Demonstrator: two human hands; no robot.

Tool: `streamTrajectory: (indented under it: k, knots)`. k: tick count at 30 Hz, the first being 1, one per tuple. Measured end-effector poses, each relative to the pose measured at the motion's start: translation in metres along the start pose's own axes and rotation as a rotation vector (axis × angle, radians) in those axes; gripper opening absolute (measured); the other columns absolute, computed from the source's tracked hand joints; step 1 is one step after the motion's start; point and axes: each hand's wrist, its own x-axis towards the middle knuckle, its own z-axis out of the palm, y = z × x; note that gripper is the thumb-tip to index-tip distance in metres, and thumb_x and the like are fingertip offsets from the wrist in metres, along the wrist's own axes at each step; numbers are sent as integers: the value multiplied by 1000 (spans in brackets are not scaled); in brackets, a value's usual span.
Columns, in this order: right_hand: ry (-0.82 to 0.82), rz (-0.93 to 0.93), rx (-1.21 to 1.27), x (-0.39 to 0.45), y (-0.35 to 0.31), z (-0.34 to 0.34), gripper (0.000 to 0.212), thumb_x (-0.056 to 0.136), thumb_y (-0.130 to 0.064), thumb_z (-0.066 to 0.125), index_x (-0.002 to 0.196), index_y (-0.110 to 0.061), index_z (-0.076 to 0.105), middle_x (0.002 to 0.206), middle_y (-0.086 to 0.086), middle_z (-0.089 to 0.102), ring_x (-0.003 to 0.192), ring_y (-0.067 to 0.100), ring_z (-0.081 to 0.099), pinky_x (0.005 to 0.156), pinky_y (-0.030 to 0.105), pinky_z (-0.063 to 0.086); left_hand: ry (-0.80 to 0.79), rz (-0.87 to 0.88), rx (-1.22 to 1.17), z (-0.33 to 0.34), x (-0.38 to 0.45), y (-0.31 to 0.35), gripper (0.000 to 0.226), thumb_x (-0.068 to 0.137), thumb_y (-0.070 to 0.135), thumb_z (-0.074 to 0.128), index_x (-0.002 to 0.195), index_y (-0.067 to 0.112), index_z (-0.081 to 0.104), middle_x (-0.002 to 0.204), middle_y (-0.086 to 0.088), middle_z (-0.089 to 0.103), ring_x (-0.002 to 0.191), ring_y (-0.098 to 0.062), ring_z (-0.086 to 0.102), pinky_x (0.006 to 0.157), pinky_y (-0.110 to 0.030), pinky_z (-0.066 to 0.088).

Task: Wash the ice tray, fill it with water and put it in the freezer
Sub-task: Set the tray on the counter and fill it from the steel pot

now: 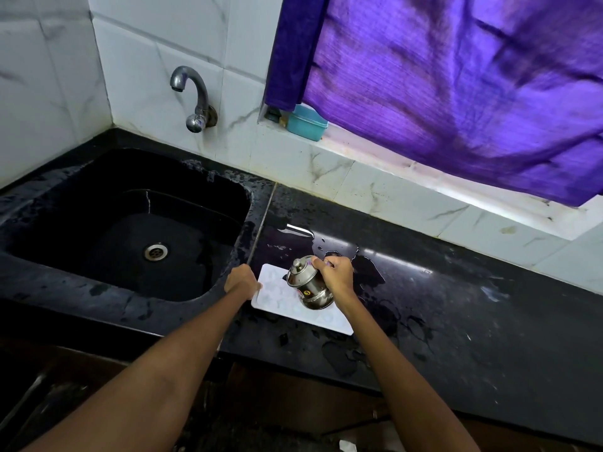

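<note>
Right hand [336, 272] tips the steel jug [308, 282] over the ice tray [293, 308], long axis ten-to-four; left hand [243, 282] grips its ten o'clock end

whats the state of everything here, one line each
ice tray: flat on the wet counter
steel jug: lidded, tilted over the tray
left hand: holds the tray's left end
right hand: grips the jug
tap: no water running
sink: wet, nothing in it
</note>
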Motion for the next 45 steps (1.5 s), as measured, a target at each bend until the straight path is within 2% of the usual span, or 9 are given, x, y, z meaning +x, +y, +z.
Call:
streamTrajectory:
  k: [4,9,13,16,24,27,33,38,45]
  knots:
    - [16,45,43,-2,10,5,57,76,-12,71,44,-20,25,47,-3,23,48,12,20,50,28,18,0,5,-6,0,0,0,35,81,24,73,109,4,69,117,-17,68,109,-30,64,89,-37,55]
    - [46,164,222,-1,16,3,48,75,-12,69,45,-18,32,52,1,28,52,14,26,52,28,22,-5,7,-11,1,0,-1,36,79,25,74,107,3,69,113,-17,69,105,-31,66,88,-38,56]
    - [18,148,277,3,9,-4,38,72,-12,70,48,-12,41,57,6,36,59,19,35,58,28,30,-6,16,-11,0,-1,-1,36,79,26,74,107,3,69,112,-18,70,105,-31,67,88,-38,55]
    - [-9,109,287,1,2,-7,31,66,-18,70,53,-4,45,60,8,35,60,20,34,58,30,29,-7,15,-9,-1,-2,0,39,79,27,74,108,3,69,114,-18,69,106,-31,66,88,-38,55]
    - [-60,23,119,-13,8,0,59,77,-7,69,43,-21,23,44,-9,20,45,8,19,48,25,18,-3,11,-18,-2,-4,0,38,79,26,74,109,3,68,114,-17,69,106,-30,66,88,-38,56]
    - [-51,19,74,-16,16,4,61,77,-10,70,43,-23,21,40,-13,17,47,10,18,48,26,18,-8,16,-20,-1,-4,0,37,79,24,74,108,2,69,113,-18,69,106,-31,66,89,-38,55]
    - [-54,-50,-23,-16,12,3,61,76,-14,71,43,-22,20,36,-9,16,43,8,17,48,27,17,8,16,-6,-2,-6,1,36,79,23,72,109,4,69,117,-17,67,109,-31,64,89,-38,55]
    - [-41,-72,-20,-12,8,0,62,75,-13,71,42,-22,18,35,-9,16,46,12,18,51,28,18,15,9,7,-2,-7,3,36,79,23,73,110,5,68,119,-16,66,111,-31,63,90,-37,54]
    - [-43,-88,-47,-11,4,-1,62,76,-13,70,43,-22,18,33,-8,17,43,8,16,49,28,17,13,12,9,-3,-7,3,35,80,23,72,110,4,68,118,-16,67,110,-30,64,90,-37,55]
